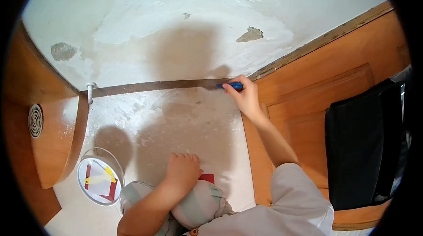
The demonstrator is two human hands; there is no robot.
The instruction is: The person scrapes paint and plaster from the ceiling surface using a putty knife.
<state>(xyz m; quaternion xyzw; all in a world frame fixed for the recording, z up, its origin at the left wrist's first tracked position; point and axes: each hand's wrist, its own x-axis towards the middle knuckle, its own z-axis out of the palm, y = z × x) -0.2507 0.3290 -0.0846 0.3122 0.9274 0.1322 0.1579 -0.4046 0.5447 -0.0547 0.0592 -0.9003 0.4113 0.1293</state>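
Observation:
My right hand [246, 97] is closed around a small blue-handled tool [235, 85], its tip pointing left at the brown strip [167, 85] where wall and floor meet. The tool's exact kind is too small to tell. Over my knee, my left hand [183, 172] is curled with its back upward. A flat red piece [207, 177] sticks out at its thumb side; the rest is hidden under the hand. White patching covers the lower wall [132, 20], with a bare grey patch [250, 35] at right and another grey patch [63, 51] at left.
A white bucket [83, 187] stands at left, with red, white and yellow flat scrapers on its lid. A white pipe [90, 92] rises near the left corner. Wooden panels [326, 90] flank both sides. A black bag-like thing [354, 147] is at right.

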